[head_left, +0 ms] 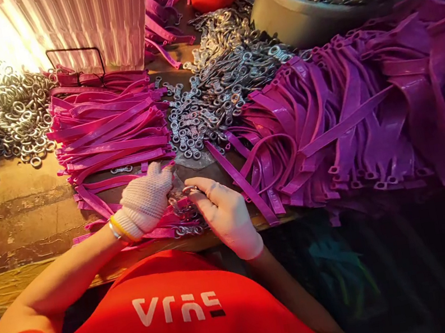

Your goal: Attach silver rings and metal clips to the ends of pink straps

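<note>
1. By the front edge of the wooden table (21, 217), the right hand (231, 216) pinches a small metal ring (191, 188) between thumb and finger.
2. Just beside it, the left hand (146, 196) has its fingers curled near the pink straps (112, 146); I cannot tell what they grip.
3. The work looks partway: a short chain (188, 230) lies by the strap ends near the hands.
4. Much seems left: a big heap of purple straps (350, 111) at right, loose rings (2, 124) at left, metal links (226, 86) past the hands.
5. Bare wood shows at left, giving more room; heaps crowd the right.
</note>
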The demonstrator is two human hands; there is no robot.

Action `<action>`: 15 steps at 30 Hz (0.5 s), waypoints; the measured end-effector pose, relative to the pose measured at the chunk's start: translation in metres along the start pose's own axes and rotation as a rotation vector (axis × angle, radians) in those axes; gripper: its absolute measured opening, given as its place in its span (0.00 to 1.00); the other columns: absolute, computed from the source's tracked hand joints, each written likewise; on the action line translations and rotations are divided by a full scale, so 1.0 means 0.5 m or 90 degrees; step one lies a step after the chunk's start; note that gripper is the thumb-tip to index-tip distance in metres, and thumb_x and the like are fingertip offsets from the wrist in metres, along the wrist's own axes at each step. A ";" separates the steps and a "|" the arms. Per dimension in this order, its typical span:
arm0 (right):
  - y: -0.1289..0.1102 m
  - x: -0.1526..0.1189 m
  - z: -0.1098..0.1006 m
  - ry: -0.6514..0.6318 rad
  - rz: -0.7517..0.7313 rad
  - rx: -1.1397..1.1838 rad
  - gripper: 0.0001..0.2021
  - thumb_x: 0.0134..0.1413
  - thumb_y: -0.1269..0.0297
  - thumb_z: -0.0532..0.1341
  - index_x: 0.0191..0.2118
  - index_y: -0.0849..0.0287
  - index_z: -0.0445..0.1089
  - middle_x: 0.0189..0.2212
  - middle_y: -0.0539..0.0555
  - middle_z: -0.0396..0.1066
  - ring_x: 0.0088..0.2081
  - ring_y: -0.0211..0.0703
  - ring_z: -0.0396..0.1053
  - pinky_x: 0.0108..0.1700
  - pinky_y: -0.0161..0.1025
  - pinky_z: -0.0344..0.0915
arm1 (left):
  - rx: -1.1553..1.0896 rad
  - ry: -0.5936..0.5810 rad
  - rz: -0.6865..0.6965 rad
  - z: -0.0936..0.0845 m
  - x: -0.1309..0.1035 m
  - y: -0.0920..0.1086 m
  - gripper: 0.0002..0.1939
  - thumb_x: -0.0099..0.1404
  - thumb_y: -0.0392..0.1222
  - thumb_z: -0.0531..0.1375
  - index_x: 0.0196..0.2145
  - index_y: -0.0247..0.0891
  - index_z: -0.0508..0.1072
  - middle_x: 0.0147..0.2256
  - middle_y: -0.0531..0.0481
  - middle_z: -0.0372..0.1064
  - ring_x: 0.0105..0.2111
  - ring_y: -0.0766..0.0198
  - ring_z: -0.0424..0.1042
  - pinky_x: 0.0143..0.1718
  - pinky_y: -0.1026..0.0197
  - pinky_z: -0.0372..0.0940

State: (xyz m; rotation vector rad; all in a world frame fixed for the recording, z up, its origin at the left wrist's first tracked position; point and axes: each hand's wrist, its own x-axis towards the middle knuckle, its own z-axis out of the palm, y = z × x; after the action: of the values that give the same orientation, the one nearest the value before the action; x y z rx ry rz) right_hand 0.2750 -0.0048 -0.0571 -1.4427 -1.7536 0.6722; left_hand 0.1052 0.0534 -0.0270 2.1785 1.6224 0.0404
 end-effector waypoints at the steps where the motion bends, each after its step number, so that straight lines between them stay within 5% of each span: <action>1: -0.009 0.003 0.000 0.004 -0.008 0.011 0.12 0.66 0.63 0.57 0.51 0.50 0.74 0.46 0.55 0.79 0.47 0.49 0.76 0.52 0.48 0.71 | -0.038 0.019 0.028 -0.004 -0.016 -0.015 0.15 0.71 0.43 0.56 0.51 0.36 0.74 0.47 0.36 0.72 0.41 0.50 0.77 0.41 0.52 0.68; 4: -0.039 0.016 0.003 -0.029 -0.035 0.058 0.12 0.69 0.62 0.55 0.51 0.51 0.72 0.46 0.54 0.78 0.45 0.45 0.76 0.50 0.43 0.70 | -0.264 0.033 0.025 -0.015 -0.070 -0.060 0.08 0.68 0.41 0.59 0.40 0.36 0.76 0.34 0.45 0.74 0.34 0.57 0.75 0.38 0.58 0.68; 9: -0.073 0.032 0.028 -0.104 -0.167 0.046 0.12 0.69 0.68 0.53 0.52 0.59 0.70 0.45 0.56 0.78 0.44 0.43 0.75 0.47 0.39 0.67 | -0.724 -0.031 -0.156 -0.026 -0.142 -0.088 0.14 0.65 0.51 0.63 0.38 0.37 0.71 0.23 0.56 0.65 0.15 0.72 0.57 0.17 0.67 0.53; 15: -0.102 0.034 0.047 -0.149 -0.300 -0.324 0.12 0.66 0.71 0.52 0.46 0.61 0.72 0.29 0.55 0.71 0.30 0.47 0.63 0.34 0.44 0.52 | -0.775 -0.055 -0.191 -0.036 -0.162 -0.068 0.19 0.68 0.55 0.59 0.28 0.37 0.66 0.16 0.59 0.55 0.15 0.73 0.50 0.17 0.68 0.46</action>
State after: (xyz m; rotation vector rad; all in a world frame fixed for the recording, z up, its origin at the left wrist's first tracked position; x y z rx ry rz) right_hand 0.2251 0.0018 -0.0267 -1.2137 -2.4649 0.1459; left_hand 0.0437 -0.0075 -0.0043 0.9870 1.2884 0.6447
